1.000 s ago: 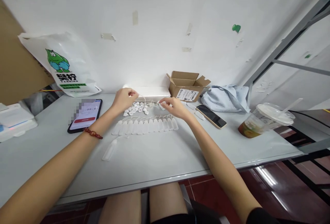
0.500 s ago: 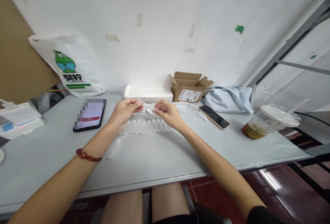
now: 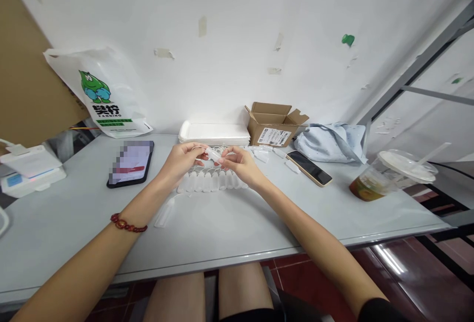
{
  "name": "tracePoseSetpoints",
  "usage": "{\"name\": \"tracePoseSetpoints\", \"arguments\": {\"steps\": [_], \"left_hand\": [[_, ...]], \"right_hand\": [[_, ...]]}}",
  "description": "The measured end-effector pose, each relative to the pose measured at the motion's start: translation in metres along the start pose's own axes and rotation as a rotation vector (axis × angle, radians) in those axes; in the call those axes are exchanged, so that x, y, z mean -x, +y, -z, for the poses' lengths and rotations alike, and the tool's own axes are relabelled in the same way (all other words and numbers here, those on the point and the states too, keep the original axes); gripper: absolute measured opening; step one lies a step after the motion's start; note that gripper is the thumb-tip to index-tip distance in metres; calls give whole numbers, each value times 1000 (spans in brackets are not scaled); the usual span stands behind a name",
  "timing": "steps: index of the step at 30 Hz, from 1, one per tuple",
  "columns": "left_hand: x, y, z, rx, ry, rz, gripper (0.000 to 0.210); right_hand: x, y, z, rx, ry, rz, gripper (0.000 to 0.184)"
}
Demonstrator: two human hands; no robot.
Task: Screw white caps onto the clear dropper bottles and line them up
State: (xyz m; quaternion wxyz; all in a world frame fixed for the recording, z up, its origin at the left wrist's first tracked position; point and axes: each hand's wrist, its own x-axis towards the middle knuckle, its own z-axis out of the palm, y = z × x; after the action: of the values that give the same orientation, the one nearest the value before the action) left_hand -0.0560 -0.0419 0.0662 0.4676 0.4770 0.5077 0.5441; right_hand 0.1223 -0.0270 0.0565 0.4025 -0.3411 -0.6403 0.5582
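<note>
A small translucent tag-shaped piece [image 3: 214, 154] spans the gap between my hands above the table. My left hand [image 3: 184, 158] is closed in a pinch at its left end, where thin white loops show near the fingertips. The thumb and fingers of my right hand [image 3: 240, 163] pinch its right end. Just below my hands lies a row of several similar frosted rounded tags [image 3: 211, 182], with thin loops at their tops. A single longer clear piece [image 3: 165, 213] rests on the table left of the row.
White trays [image 3: 215, 132] stand stacked by the wall, beside an open cardboard box [image 3: 272, 127]. A phone [image 3: 131, 164] lies left, another phone [image 3: 310, 168] right, near small clear pieces [image 3: 261, 153]. A blue pouch [image 3: 331, 142], a drink cup [image 3: 388, 176] and a white bag [image 3: 99, 95] stand around.
The piece between my hands has turned, so its translucent flat side now shows slanting down to the right fingers. Both hands stay in nearly the same place. The view has shifted slightly.
</note>
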Motion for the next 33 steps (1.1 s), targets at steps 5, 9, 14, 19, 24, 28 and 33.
{"name": "tracePoseSetpoints", "arguments": {"steps": [5,9,14,19,24,28,33], "left_hand": [[1,1,2,-52,-49,-21,21],[2,1,2,-74,-62,-26,25],[1,0,4,-82,-86,-10,30],[1,-1,3,-116,-146,-4,31],[5,0,-1,-150,-196,-27,30],[4,-1,0,-145,-205,-44,28],[1,-4,3,-171,-220,-66,28]], "right_hand": [[0,1,0,-1,12,1,22],[0,2,0,21,24,18,22],[0,5,0,97,22,36,22],[1,10,-2,391,59,179,25],[4,12,-4,950,40,355,30],[4,15,-3,922,28,380,30],[3,18,-2,681,33,361,31]]}}
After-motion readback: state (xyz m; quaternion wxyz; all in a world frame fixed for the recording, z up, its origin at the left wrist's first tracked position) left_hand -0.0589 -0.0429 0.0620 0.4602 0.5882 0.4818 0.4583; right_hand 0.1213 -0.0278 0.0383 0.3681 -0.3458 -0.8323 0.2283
